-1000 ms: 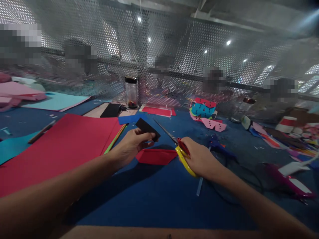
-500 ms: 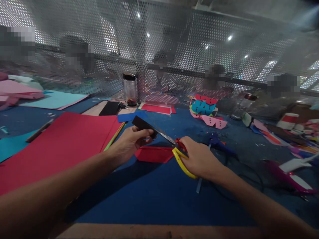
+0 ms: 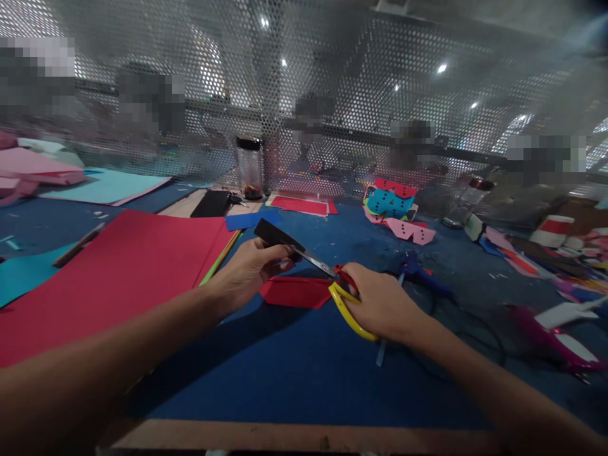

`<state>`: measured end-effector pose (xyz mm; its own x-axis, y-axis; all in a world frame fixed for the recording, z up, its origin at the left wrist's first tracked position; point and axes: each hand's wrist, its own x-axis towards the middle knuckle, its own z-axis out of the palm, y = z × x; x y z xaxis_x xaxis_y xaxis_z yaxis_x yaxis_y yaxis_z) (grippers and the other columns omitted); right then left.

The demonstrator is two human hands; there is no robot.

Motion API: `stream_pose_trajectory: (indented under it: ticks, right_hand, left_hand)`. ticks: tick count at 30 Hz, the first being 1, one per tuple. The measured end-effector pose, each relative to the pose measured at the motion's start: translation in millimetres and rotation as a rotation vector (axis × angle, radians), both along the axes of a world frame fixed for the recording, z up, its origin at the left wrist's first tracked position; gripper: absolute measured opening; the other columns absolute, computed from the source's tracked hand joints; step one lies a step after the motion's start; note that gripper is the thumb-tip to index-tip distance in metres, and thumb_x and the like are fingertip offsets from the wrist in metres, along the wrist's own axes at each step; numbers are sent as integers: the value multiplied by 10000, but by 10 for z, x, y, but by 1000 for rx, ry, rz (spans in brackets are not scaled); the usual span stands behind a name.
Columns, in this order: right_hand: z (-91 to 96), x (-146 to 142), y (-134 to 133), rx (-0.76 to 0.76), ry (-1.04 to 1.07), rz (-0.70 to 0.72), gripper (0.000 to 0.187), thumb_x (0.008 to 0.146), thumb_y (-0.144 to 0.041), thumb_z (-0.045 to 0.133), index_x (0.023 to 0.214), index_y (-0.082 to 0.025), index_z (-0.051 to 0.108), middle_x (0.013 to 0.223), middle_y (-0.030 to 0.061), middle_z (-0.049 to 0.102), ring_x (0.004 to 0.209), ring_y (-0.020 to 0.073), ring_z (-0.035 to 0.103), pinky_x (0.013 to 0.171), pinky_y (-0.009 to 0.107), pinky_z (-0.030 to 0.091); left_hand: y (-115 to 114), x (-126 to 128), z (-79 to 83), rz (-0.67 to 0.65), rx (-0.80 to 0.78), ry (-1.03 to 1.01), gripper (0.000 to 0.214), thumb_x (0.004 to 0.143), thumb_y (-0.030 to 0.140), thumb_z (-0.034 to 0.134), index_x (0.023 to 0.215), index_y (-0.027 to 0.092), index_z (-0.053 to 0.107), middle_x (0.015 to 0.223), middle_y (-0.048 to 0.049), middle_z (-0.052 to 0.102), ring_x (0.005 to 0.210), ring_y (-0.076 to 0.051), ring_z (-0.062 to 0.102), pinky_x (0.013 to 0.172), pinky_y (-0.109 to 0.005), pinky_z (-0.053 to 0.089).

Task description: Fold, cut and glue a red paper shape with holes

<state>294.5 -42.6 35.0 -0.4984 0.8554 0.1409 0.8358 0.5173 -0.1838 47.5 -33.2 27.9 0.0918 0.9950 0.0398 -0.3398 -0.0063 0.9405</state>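
My left hand (image 3: pixel 251 269) pinches a narrow black paper strip (image 3: pixel 273 233) between thumb and fingers, above the blue tabletop. Yellow-and-red-handled scissors (image 3: pixel 346 310) are gripped in my right hand (image 3: pixel 377 297), which has its fingers through the handles. Their metal blades point left and lie along the strip, close to my left fingertips. Whether the blades are fully closed on the paper is hard to make out. Just below the blades, a folded red paper piece (image 3: pixel 297 292) with slanted ends rests on the table.
Large red sheets (image 3: pixel 128 272) lie at left, with a blue paper strip (image 3: pixel 247 220) beyond. A blue glue gun (image 3: pixel 420 273) with its cord and a magenta tool (image 3: pixel 560 345) lie right. Cut paper pieces (image 3: pixel 392 201) and a jar (image 3: pixel 249 168) stand before the perforated metal screen (image 3: pixel 332 82).
The scissor blades sit slightly lower and nearer my left fingers along the black paper strip. Both hands keep their hold, and the view has shifted slightly.
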Motion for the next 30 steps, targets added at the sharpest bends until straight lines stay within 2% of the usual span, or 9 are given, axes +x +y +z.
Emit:
stream_pose_trajectory:
  ticks: [6,16,30]
  right_hand:
    - [-10,-7,2,-8,-14,3,255,923,-465,513,946,-212,540,790,42,651,614,157,533,557,286,208]
    - [11,-23,-27,8,-51,3,278,947,-481,477,942,-208,528,683,3,625,555,143,523,545,285,162]
    - [13,-25,-29,-6,-71,9,301,952,-481,467,1013,-197,548,717,20,659,565,144,542,540,288,191]
  left_hand:
    - [-13,18,15,-24,4,-10,73,732,164,788,796,168,751,857,-22,710,720,-108,591,693,-235,477]
    - [-16,22,8,-51,16,-41,99,735,144,785,829,141,756,888,-38,710,741,-109,580,677,-217,470]
    - [-7,20,10,-27,1,2,115,725,160,787,836,149,760,873,-36,714,737,-114,587,680,-229,463]
